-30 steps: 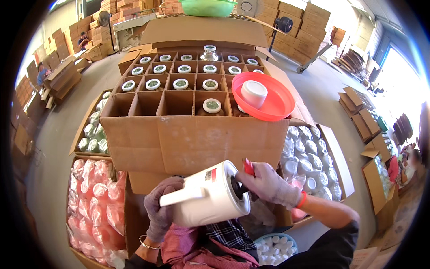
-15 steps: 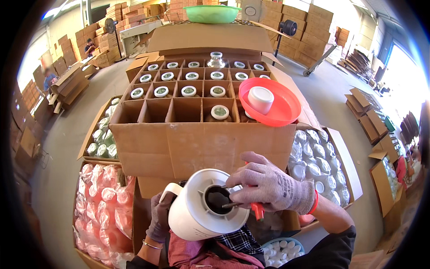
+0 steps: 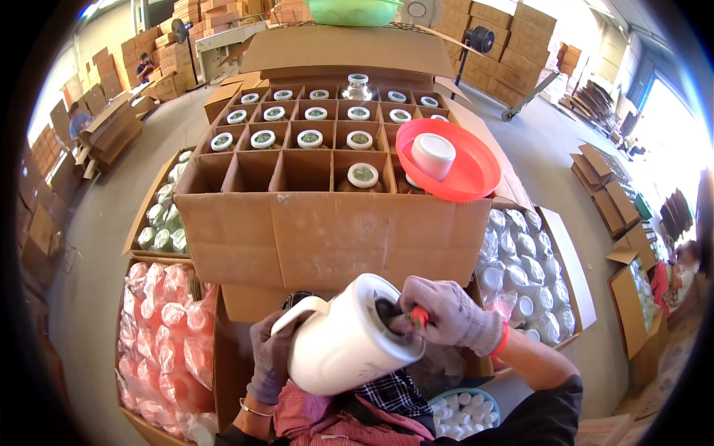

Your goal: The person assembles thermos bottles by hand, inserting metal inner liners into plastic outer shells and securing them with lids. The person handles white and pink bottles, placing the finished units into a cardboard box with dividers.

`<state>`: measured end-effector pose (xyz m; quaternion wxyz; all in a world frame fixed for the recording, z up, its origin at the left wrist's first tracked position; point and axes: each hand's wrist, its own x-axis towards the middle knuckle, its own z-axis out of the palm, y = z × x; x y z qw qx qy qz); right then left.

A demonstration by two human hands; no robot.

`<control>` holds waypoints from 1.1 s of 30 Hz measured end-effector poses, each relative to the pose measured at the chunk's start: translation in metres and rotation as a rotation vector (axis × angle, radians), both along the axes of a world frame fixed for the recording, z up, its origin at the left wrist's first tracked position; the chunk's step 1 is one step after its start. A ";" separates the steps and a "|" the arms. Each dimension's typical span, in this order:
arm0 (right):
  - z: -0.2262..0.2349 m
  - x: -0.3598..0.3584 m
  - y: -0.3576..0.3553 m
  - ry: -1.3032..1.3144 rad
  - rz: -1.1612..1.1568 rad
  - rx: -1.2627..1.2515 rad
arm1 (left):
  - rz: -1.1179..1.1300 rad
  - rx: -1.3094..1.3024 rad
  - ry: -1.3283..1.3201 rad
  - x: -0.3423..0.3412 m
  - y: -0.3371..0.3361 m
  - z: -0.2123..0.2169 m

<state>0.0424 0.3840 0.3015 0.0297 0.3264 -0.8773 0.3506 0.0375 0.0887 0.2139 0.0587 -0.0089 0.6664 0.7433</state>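
White handled jug (image 3: 335, 349) lies tilted in the lower centre of the frame, its open mouth facing the upper right. At the upper left, a person (image 3: 78, 121) in blue is beside long cartons. At the lower left, a carton (image 3: 216, 357) holds pink pieces (image 3: 172, 316) in clear wrapping; just above, another carries pale green wrapped ones (image 3: 162, 238). Left of the jug, the gloved left hand (image 3: 268, 360) grips its body beside the handle (image 3: 301, 311); some fingers are hidden. Across the centre stands a divided carton (image 3: 335, 238), most of its cells filled with white-rimmed bottle necks (image 3: 309, 138), three front-left cells bare. In the lower centre, the gloved right hand (image 3: 450, 316) is closed around a red-ended tool (image 3: 419, 316) at the jug's mouth; the tool's kind and far end cannot be told. Above that hand, a red basin (image 3: 476, 167) with a white cup (image 3: 433, 156) sits on the divided carton's right corner. A blue basin (image 3: 492, 398) of white caps (image 3: 465, 411) sits at the lower right of centre. Farther right, silvery wrapped pieces (image 3: 524, 253) fill an open carton.
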 end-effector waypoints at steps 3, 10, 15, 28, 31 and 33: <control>-0.023 -0.001 -0.003 -0.069 -0.144 -0.102 | 0.077 0.016 0.215 0.000 -0.003 -0.013; 0.049 -0.099 0.059 0.429 -0.621 -0.085 | 0.112 -0.315 0.418 0.002 -0.028 -0.042; 0.032 -0.179 0.138 0.261 -0.970 0.710 | 0.116 -0.323 0.479 0.005 -0.004 -0.025; -0.083 0.069 0.062 0.094 -0.614 0.351 | -0.014 -0.081 0.048 0.077 -0.016 -0.086; -0.240 0.209 0.115 -0.638 -0.922 0.418 | -0.227 -0.073 -0.050 0.085 0.002 -0.069; -0.333 0.302 0.131 -0.953 -1.032 0.502 | -0.344 -0.100 -0.074 0.084 0.010 -0.054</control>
